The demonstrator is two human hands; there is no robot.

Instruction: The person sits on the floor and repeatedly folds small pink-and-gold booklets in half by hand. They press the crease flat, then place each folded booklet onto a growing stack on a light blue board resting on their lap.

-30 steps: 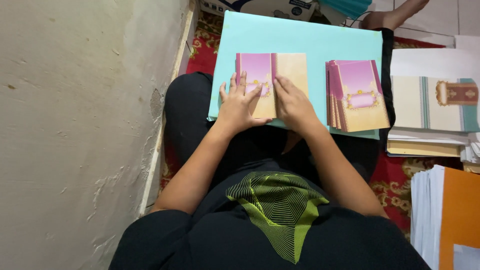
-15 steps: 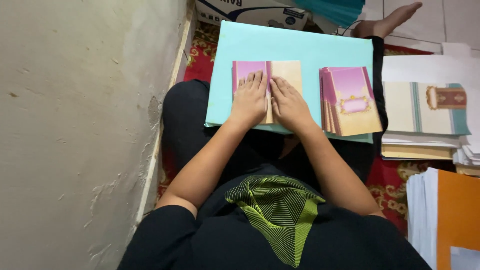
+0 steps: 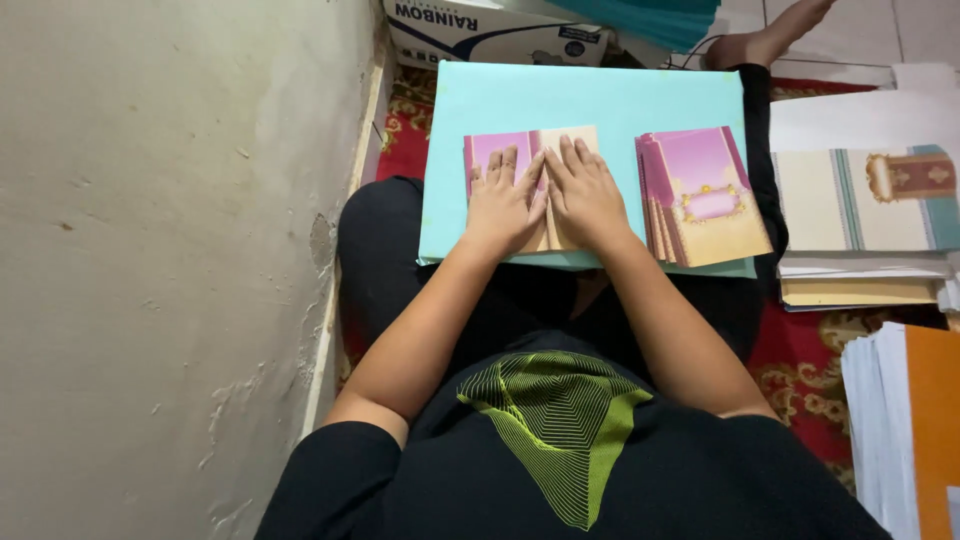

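A light blue board [image 3: 600, 95] rests across my lap. On it lies a folded card [image 3: 490, 148], pink on the left and cream on the right. My left hand [image 3: 503, 200] lies flat on the pink half, fingers spread. My right hand [image 3: 582, 192] presses flat on the cream half, beside the left. Both palms touch the card and grip nothing. To the right on the board sits a stack of pink and cream cards [image 3: 703, 195], apart from my hands.
A rough wall [image 3: 170, 260] runs along the left. A cardboard box [image 3: 490, 30] stands beyond the board. Unfolded striped sheets [image 3: 860, 200] are stacked at right, with white and orange paper piles [image 3: 900, 430] nearer. Someone's foot [image 3: 765, 40] is at the top. Red patterned carpet [image 3: 800, 360] lies beneath.
My hands have slid forward and together over the folded card, pressing it flat. The view has shifted slightly, so the board sits lower in the picture.
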